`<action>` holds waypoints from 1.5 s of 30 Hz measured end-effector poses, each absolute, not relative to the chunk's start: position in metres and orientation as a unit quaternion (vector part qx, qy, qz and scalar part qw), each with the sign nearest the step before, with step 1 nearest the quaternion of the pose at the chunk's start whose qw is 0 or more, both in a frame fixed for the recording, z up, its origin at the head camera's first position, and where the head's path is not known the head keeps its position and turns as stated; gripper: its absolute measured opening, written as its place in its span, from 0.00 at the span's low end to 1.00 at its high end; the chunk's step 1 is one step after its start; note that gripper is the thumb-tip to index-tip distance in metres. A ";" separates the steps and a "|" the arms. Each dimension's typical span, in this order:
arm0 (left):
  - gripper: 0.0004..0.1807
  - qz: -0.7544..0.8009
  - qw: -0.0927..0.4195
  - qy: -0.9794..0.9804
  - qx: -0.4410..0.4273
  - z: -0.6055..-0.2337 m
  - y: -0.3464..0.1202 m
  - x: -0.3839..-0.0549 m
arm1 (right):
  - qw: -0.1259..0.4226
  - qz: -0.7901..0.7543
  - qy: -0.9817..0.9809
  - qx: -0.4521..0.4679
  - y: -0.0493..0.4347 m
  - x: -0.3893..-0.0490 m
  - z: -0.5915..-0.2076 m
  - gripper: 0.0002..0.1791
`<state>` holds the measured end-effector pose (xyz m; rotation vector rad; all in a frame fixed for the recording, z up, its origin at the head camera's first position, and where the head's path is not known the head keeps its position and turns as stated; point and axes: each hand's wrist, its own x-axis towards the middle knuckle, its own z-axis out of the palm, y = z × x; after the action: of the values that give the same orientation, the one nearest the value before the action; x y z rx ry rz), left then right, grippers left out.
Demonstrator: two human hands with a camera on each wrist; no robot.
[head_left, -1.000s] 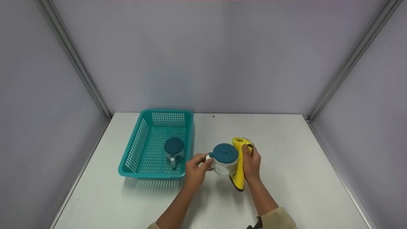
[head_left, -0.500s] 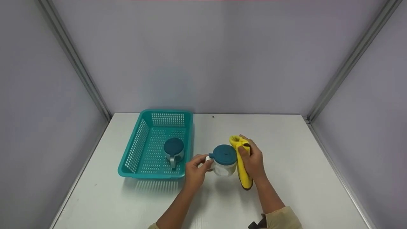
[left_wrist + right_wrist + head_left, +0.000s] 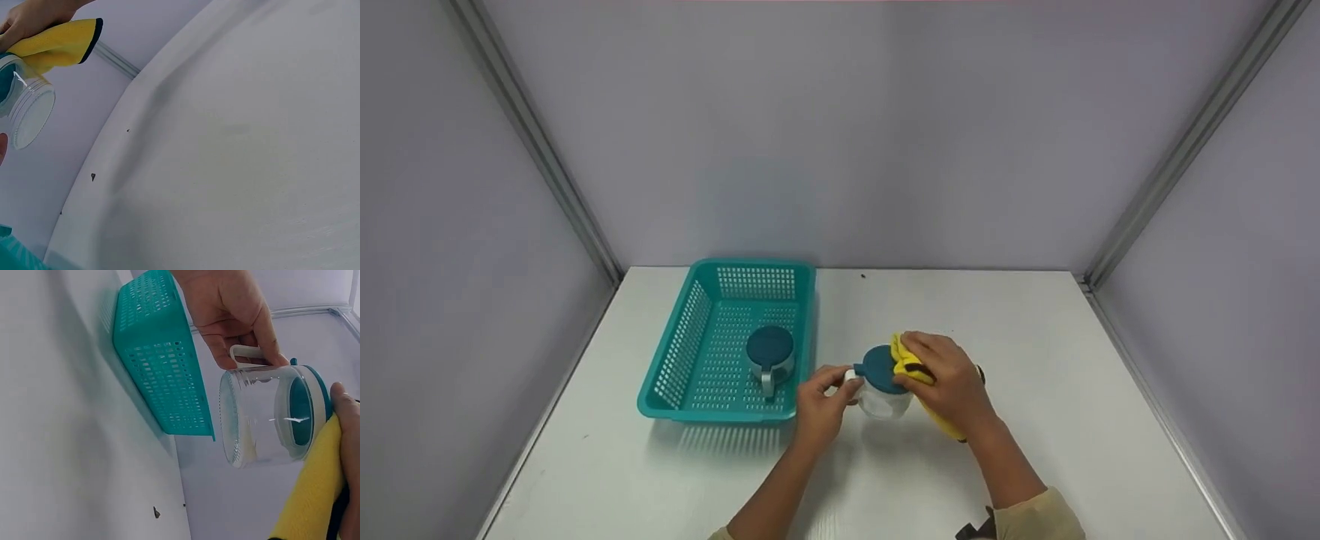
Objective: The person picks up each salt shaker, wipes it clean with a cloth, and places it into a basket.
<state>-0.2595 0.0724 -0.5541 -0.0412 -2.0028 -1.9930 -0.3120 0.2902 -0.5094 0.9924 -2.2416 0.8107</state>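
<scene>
Above the table, my left hand (image 3: 821, 401) grips the white handle (image 3: 247, 354) of a clear jar (image 3: 264, 416) with a dark teal lid (image 3: 880, 369). The jar is held upright, clear of the tabletop. My right hand (image 3: 952, 382) holds a yellow cloth (image 3: 911, 364) with dark edging and presses it on the right side of the lid. Part of the cloth hangs below that hand, as the left wrist view also shows with the yellow cloth (image 3: 62, 45). Some right-hand fingers are hidden by the cloth.
To the left stands a teal plastic basket (image 3: 660, 405) with perforated walls. Inside it sits a second lidded jar (image 3: 770, 349), its handle toward me. The white table (image 3: 1035, 450) is bounded by grey panels (image 3: 840, 150) at the back and sides. Small dark specks dot its far part.
My right hand has moved the yellow cloth from the jar's right side up onto the lid, turning palm down. My left hand and the jar have barely moved.
</scene>
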 end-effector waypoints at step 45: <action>0.07 -0.588 0.185 -0.787 -0.035 -0.565 0.084 -0.257 | 0.098 0.227 -0.930 0.270 0.249 -0.328 -0.500 0.35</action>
<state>-0.2571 0.0844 -0.5647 -0.0982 -2.2185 -1.6565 -0.3282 0.2494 -0.5004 0.8002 -2.7529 0.6708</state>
